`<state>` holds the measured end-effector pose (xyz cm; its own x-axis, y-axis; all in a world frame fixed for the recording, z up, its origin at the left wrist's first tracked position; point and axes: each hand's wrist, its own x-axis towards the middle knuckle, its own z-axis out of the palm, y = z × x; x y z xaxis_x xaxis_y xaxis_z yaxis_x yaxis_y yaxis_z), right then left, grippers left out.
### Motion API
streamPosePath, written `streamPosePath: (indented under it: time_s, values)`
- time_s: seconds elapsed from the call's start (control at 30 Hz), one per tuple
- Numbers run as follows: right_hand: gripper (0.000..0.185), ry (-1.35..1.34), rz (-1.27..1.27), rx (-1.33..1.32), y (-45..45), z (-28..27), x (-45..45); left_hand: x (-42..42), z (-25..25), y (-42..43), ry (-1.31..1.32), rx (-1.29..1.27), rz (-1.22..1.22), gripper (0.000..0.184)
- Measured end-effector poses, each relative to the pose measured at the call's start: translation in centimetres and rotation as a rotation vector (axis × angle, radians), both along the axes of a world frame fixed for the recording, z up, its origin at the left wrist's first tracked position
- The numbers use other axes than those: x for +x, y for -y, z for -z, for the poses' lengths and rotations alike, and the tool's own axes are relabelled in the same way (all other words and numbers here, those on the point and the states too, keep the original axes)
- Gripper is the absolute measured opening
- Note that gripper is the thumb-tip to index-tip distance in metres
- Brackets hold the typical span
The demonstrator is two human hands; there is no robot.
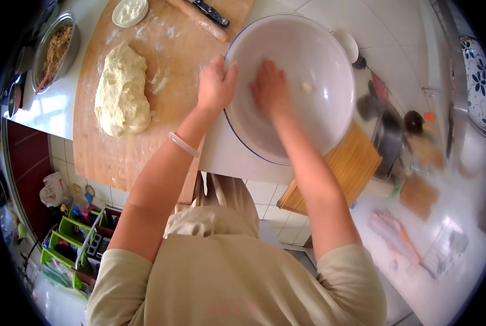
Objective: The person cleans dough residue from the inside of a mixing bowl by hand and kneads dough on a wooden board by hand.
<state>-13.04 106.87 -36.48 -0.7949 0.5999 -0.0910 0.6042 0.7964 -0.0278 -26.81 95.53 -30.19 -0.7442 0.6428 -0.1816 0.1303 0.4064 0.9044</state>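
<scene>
A large white mixing bowl (330, 117) with a blue rim stands at the counter's front edge. On its left rim, my left hand (216, 86) is closed, the thumb towards the inside. Inside the bowl, my right hand (270, 89) lies against the inner wall with its fingers stretched out, somewhat blurred. A small scrap of dough (306, 87) sticks to the bowl to the right of that hand. Left of my left hand, a long lump of dough (122, 89) rests on a floured wooden board (169, 130).
On the board lie a small dish of flour (129, 11), a rolling pin (199, 20) and a black-handled knife (211, 12). A metal bowl of brown filling (57, 49) stands at far left. A smaller wooden board (335, 171) juts out beneath the mixing bowl's right side.
</scene>
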Motion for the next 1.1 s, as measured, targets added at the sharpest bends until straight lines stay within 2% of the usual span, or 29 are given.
streamPosePath:
  time_s: [0.07,0.17,0.2,0.27,0.4,0.47,0.5,0.57,0.7,0.77,0.8,0.87,0.9,0.97,1.03,1.1]
  values:
    - [0.055,-0.041,-0.191,-0.155,3.0,-0.3,1.7,-0.1,-0.1,0.0,0.011,-0.001,0.0,0.03]
    - [0.058,0.111,-0.3,-0.079,-0.2,-1.3,2.0,0.1,-0.5,0.1,0.002,0.004,-0.009,0.03]
    - [0.058,0.11,-0.298,-0.076,-1.0,-1.3,1.3,0.1,-0.5,0.0,-0.001,-0.018,-0.003,0.03]
    - [0.059,0.031,-0.061,0.01,-2.1,-1.4,-0.3,0.0,-0.2,0.0,-0.008,-0.041,0.001,0.03]
    - [0.058,0.057,-0.081,-0.025,1.1,-1.0,0.6,0.1,0.7,-0.1,-0.1,0.023,-0.017,0.029]
    - [0.058,-0.028,-0.234,-0.179,1.9,-1.0,1.8,0.1,0.5,-0.3,-0.109,0.046,-0.017,0.029]
    - [0.058,-0.027,-0.232,-0.178,1.2,-0.9,1.6,0.2,0.3,-0.2,-0.072,0.037,-0.03,0.03]
    - [0.057,0.037,-0.083,-0.03,-0.8,-0.9,0.7,0.3,0.1,-0.1,-0.039,0.033,-0.035,0.03]
    - [0.055,-0.085,0.01,-0.031,-0.6,-1.4,1.0,0.0,0.5,0.0,-0.042,0.013,-0.002,0.03]
    - [0.054,0.028,-0.293,-0.317,0.6,-3.5,4.1,0.1,0.5,-0.2,-0.051,0.054,-0.021,0.03]
    - [0.054,0.031,-0.288,-0.311,0.1,-3.7,5.4,0.0,0.5,-0.2,-0.05,0.026,-0.016,0.031]
    - [0.059,-0.024,-0.074,-0.186,-1.1,-2.3,8.5,0.0,0.4,-0.2,-0.048,-0.002,-0.013,0.031]
    - [0.059,-0.026,-0.075,-0.185,-1.9,-1.0,9.3,0.1,0.3,-0.2,-0.044,0.022,-0.022,0.032]
    - [0.064,-0.282,0.477,-0.164,-3.8,0.8,9.0,0.0,0.3,-0.1,-0.049,0.046,-0.028,0.033]
    - [0.069,-0.195,0.467,-0.139,-3.8,1.7,6.0,0.0,0.5,-0.2,-0.077,0.06,-0.017,0.034]
    - [0.07,-0.488,0.578,-0.182,-4.7,1.9,2.3,0.0,0.2,-0.3,-0.029,0.056,-0.019,0.033]
